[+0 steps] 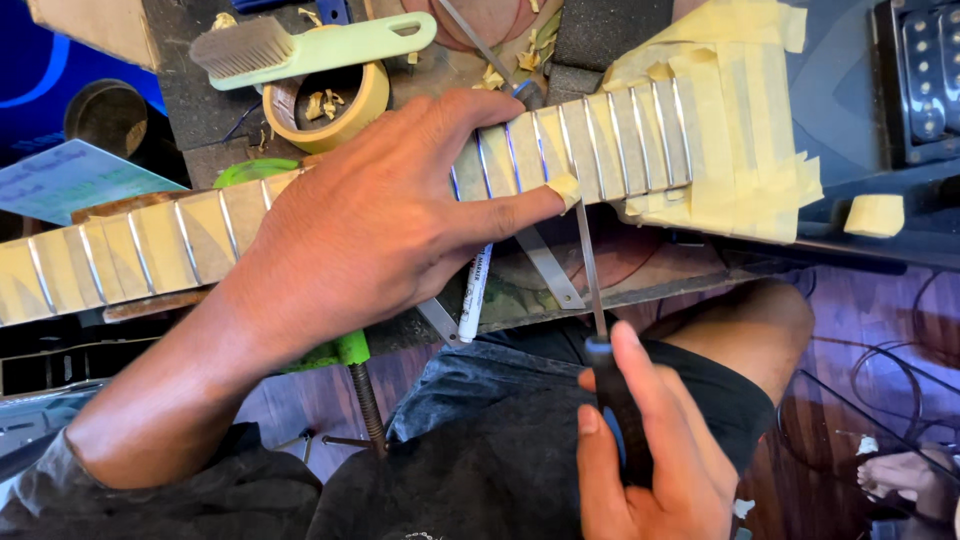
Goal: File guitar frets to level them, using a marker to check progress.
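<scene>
The guitar neck lies across the worktop from lower left to upper right, its wood between the metal frets covered in strips of cream masking tape, which would shield the board while only the frets are left bare to be worked. The left hand lies flat and spread over the middle of the neck, palm down, pressing it steady; its thumb runs along the near edge and pins a small curl of tape there. The right hand is wrapped in a closed fist round the black-and-blue handle of a slim file, whose thin blade reaches up to the neck's near edge just beside that thumb (so the steadying hand sits right by the point of contact). Whether the tip actually touches a fret end I cannot quite tell.

Behind the neck rest a pale green wire brush and a roll of masking tape, near to hand. A white marker pen pokes out from under the neck, and a green clamp screw hangs below it.
</scene>
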